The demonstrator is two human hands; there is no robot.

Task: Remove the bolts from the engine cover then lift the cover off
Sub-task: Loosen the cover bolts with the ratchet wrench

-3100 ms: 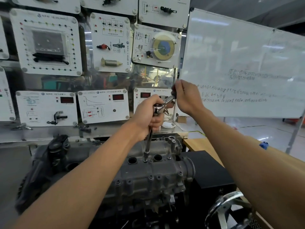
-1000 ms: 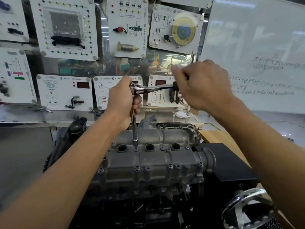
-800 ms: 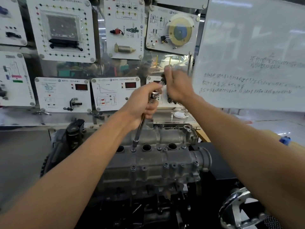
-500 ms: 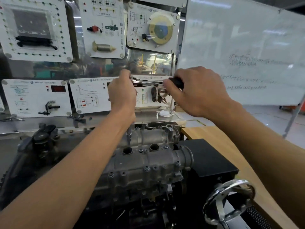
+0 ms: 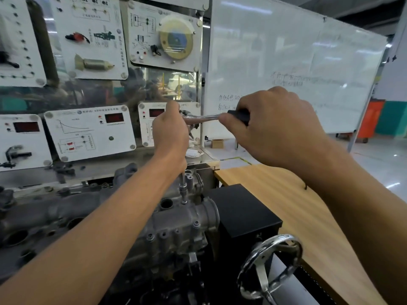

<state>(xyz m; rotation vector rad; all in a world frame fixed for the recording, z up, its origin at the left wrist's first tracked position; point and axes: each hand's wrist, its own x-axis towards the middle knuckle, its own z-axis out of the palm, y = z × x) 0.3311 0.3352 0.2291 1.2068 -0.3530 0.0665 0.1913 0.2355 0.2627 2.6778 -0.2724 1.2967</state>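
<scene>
The grey cast engine cover (image 5: 176, 225) lies across the lower middle, with several bolts along its front edge. A chrome ratchet wrench (image 5: 204, 117) stands over it on a long extension bar (image 5: 182, 186); the socket sits on a bolt (image 5: 184, 202) near the cover's right end. My left hand (image 5: 170, 133) is wrapped around the ratchet head and the top of the extension. My right hand (image 5: 273, 126) grips the black handle, which points to the right. My left forearm hides much of the cover's middle.
A black box (image 5: 242, 210) and a chrome handwheel (image 5: 271, 267) sit to the right of the engine. A wooden table (image 5: 308, 216) lies beyond them. Instrument panels (image 5: 88, 133) stand close behind the engine, and a whiteboard (image 5: 286, 62) at the back right.
The socket has moved from a bolt near the cover's middle to one near its right end. The handle has swung back and forth and now points right.
</scene>
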